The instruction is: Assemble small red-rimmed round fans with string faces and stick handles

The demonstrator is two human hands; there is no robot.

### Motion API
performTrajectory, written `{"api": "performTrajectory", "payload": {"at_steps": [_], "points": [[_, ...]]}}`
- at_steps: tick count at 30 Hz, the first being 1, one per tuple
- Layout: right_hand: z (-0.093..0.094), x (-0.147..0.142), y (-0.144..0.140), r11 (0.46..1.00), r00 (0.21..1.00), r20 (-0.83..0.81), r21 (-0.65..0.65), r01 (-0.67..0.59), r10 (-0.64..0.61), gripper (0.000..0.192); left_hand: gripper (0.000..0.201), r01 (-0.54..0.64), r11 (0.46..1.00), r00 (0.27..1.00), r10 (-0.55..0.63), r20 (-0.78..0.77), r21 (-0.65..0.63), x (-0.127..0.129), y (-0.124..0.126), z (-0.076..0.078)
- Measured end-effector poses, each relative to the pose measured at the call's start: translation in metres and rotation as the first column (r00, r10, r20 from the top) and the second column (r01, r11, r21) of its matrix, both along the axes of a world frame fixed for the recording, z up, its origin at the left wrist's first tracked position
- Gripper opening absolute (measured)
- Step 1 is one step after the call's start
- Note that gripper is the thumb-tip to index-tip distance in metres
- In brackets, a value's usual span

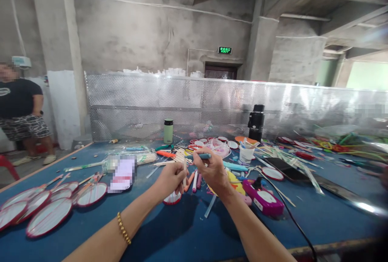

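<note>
Wooden stick (184, 170) stood near upright, pinched in the left hand (171, 178); the right hand (212, 169), just beside it, clasped a teal pen (198, 156) lying crosswise above the blue table (182, 229).

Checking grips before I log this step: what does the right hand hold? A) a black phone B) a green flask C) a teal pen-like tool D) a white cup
C: the right hand is closed around a teal pen-like tool, while the green flask stands apart at the back of the blue table.
</note>
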State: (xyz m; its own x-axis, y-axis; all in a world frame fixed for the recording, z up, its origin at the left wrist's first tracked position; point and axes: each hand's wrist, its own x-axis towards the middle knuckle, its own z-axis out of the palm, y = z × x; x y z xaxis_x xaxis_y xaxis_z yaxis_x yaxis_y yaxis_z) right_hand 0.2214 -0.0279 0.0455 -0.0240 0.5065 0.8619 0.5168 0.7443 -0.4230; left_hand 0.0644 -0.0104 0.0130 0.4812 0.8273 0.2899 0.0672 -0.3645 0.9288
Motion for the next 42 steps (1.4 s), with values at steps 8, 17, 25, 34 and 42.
{"api": "performTrajectory", "payload": {"at_steps": [8,17,25,34,42], "points": [[0.0024,-0.0013,-0.002,1.0,1.0,0.005,0.002,0.012,-0.012,0.018,0.027,-0.004,1.0,1.0,0.004,-0.009,0.006,0.0012,-0.0013,0.0002],[0.0021,-0.0009,-0.0016,1.0,1.0,0.004,0.011,0.017,-0.017,0.018,0.028,-0.006,1.0,1.0,0.006,-0.006,0.0,0.0007,-0.001,0.0004],[0.002,-0.0003,-0.0013,1.0,1.0,0.009,0.0,0.007,-0.007,0.017,0.03,-0.014,1.0,1.0,0.014,-0.005,-0.009,0.0003,-0.0025,0.0016],[0.0002,-0.001,0.0002,1.0,1.0,0.018,0.011,-0.005,0.004,0.016,0.031,-0.004,1.0,1.0,0.004,-0.005,-0.005,0.0008,-0.0007,0.0009],[0.0018,-0.0016,-0.0011,1.0,1.0,0.02,0.013,0.005,-0.005,0.018,0.032,-0.001,1.0,1.0,0.001,-0.009,-0.004,0.0003,-0.0018,0.0004]]}}
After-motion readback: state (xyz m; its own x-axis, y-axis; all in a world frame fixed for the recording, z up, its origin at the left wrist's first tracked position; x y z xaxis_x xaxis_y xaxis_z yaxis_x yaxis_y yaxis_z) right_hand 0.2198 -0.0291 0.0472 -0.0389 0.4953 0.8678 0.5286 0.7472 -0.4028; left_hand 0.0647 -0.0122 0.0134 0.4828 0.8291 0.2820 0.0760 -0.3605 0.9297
